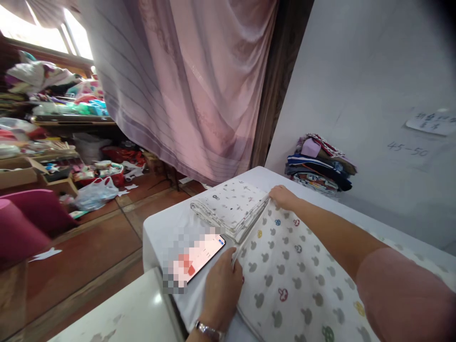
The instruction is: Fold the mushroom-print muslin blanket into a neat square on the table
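A white cloth [285, 275] printed with grey, red, yellow, blue and green mushroom shapes is spread over the white-covered table. My left hand [223, 287], with a metal band at the wrist, has its fingers curled on the cloth's near left edge. At the far corner of the same cloth, my right hand [283, 197] is closed on the edge, its arm reaching across from the right. Just beyond that edge lies a folded stack of white patterned cloth [231, 202]. A phone [203, 256] with a lit screen rests beside my left hand, partly blurred out.
A pile of folded clothes [318, 164] sits against the white wall at the table's far side. A pink curtain [210, 85] hangs behind. On the left are cluttered shelves, boxes, a plastic bag [96, 194] and a pink chair [39, 218]. A white surface [124, 313] stands in front.
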The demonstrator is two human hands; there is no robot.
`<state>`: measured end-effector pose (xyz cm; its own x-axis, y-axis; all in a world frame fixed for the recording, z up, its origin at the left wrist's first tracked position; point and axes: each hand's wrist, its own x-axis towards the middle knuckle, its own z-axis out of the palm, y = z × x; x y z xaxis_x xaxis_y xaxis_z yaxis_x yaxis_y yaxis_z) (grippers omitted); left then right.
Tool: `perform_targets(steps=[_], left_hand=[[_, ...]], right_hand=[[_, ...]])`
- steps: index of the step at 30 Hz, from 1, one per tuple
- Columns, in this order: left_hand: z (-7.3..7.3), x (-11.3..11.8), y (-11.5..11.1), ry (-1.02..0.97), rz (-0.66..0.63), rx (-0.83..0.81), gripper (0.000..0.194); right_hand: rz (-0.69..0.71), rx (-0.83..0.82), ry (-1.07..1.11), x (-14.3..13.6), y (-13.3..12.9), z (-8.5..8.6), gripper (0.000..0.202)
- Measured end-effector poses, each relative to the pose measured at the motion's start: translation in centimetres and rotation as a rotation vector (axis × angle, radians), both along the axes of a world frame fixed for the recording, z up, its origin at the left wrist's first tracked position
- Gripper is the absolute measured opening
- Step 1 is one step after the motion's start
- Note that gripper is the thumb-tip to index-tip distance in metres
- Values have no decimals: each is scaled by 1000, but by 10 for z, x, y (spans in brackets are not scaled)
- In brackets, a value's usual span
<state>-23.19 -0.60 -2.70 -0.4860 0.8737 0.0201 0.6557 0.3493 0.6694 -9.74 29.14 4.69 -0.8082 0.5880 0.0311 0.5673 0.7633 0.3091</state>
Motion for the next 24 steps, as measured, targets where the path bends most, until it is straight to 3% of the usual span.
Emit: perform_targets(steps=[4, 14, 20, 24], left_hand=[[5, -1, 1, -5, -1, -33, 27], [4, -3, 3, 56, -1, 35, 15], [8, -7, 5, 65, -52, 9, 15], [16, 3, 2, 60, -189, 17, 16]], right_hand=[[-37, 65, 27, 4, -2, -5, 26], [64, 57, -94, 29, -14, -6, 21], [-16, 74, -101, 69, -37, -8, 20], [-147, 82, -60, 113, -57, -11, 21]])
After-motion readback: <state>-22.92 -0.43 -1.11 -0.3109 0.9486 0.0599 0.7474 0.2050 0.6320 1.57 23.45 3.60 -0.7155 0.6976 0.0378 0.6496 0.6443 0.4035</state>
